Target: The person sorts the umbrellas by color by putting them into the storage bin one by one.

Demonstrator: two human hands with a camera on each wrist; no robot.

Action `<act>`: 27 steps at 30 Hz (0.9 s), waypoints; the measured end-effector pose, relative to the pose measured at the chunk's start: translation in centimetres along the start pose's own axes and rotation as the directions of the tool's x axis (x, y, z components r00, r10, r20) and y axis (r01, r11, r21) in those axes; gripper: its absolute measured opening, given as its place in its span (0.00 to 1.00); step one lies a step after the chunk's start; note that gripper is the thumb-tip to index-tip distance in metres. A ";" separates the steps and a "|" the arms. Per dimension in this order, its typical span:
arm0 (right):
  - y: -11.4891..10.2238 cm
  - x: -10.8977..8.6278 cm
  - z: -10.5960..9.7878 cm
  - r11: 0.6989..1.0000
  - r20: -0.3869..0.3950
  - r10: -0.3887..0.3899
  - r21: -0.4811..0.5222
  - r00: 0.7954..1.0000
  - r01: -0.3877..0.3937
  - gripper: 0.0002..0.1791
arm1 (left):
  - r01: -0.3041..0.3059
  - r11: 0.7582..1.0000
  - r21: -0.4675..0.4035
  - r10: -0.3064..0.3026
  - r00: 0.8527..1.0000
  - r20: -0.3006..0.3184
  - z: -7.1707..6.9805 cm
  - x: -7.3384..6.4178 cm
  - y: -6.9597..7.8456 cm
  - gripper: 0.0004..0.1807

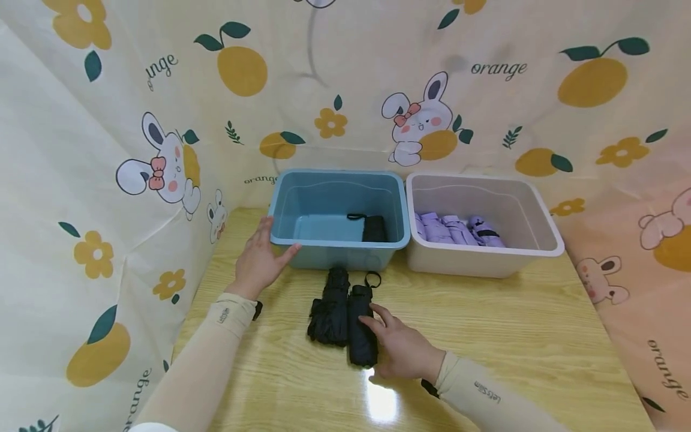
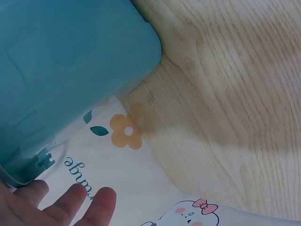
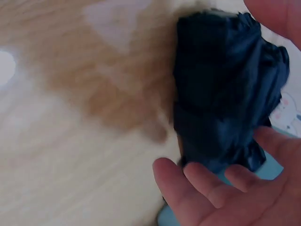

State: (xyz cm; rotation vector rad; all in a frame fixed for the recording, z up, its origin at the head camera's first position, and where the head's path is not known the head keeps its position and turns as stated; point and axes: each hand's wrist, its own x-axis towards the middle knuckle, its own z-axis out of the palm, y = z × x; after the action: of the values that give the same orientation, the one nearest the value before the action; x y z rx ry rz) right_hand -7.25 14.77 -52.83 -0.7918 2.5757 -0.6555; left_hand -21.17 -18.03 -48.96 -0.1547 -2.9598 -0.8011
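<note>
Two black folded umbrellas lie side by side on the table before the blue bin (image 1: pixel 337 257). The slimmer right umbrella (image 1: pixel 360 330) has a wrist loop at its far end; the left umbrella (image 1: pixel 330 318) looks looser and bunched. My right hand (image 1: pixel 402 348) is at the slim umbrella's right side, fingers spread and not closed round it. In the right wrist view, dark umbrella fabric (image 3: pixel 216 84) shows between thumb and fingers. With extended fingers, my left hand (image 1: pixel 259 261) touches the blue bin's front left corner. Another black umbrella (image 1: pixel 374 229) lies inside that bin.
Right of the blue bin stands a whitish bin (image 1: pixel 459 267) holding several purple folded umbrellas (image 1: pixel 453 231). Both bins are near the back wall, which is covered with printed cloth (image 1: pixel 351 78). The wooden table (image 1: pixel 540 336) extends forward and right.
</note>
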 end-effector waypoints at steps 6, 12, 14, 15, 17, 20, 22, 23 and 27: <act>0.2 1.4 1.6 1.000 0.010 0.017 -0.014 1.000 -0.017 0.62 | -0.025 1.000 -0.017 0.025 1.000 -0.011 0.1 0.2 0.2 0.58; 0.3 2.2 2.0 0.998 -0.012 0.039 -0.051 0.999 -0.040 0.60 | -0.036 0.999 -0.025 0.036 0.999 -0.008 0.2 0.5 0.3 0.58; 0.4 2.4 2.1 0.998 0.003 0.040 -0.054 0.999 -0.040 0.61 | -0.029 0.999 -0.023 0.029 1.000 -0.005 0.2 0.4 0.3 0.58; 0.4 2.5 2.2 0.998 0.006 0.039 -0.055 0.999 -0.038 0.61 | -0.027 0.999 -0.022 0.027 1.000 -0.004 0.2 0.4 0.3 0.57; 0.4 2.7 2.2 0.997 0.007 0.036 -0.061 0.999 -0.035 0.62 | -0.024 0.999 -0.022 0.023 1.000 -0.004 0.1 0.3 0.2 0.57; 0.5 2.9 2.3 0.998 0.006 0.024 -0.064 1.000 -0.023 0.63 | -0.022 0.999 -0.024 0.021 1.000 -0.007 0.0 0.2 0.0 0.57; 0.5 3.0 2.2 0.998 0.009 0.016 -0.066 1.000 -0.015 0.63 | -0.019 0.999 -0.027 0.019 1.000 -0.004 -0.1 0.2 -0.1 0.57; 0.4 3.1 2.2 0.998 0.014 0.013 -0.066 1.000 -0.012 0.63 | -0.015 1.000 -0.027 0.015 1.000 -0.002 -0.1 0.1 -0.1 0.57; 0.4 3.2 2.1 0.998 0.015 0.005 -0.069 1.000 -0.004 0.61 | -0.007 1.000 -0.026 0.007 1.000 0.005 -0.1 0.0 -0.2 0.57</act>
State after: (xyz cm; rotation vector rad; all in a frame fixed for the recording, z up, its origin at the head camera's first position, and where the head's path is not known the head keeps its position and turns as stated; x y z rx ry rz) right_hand -8.94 12.48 -55.45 -0.8096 2.5979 -0.5606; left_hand -21.23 -18.30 -48.94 -0.1684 -2.9530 -0.8405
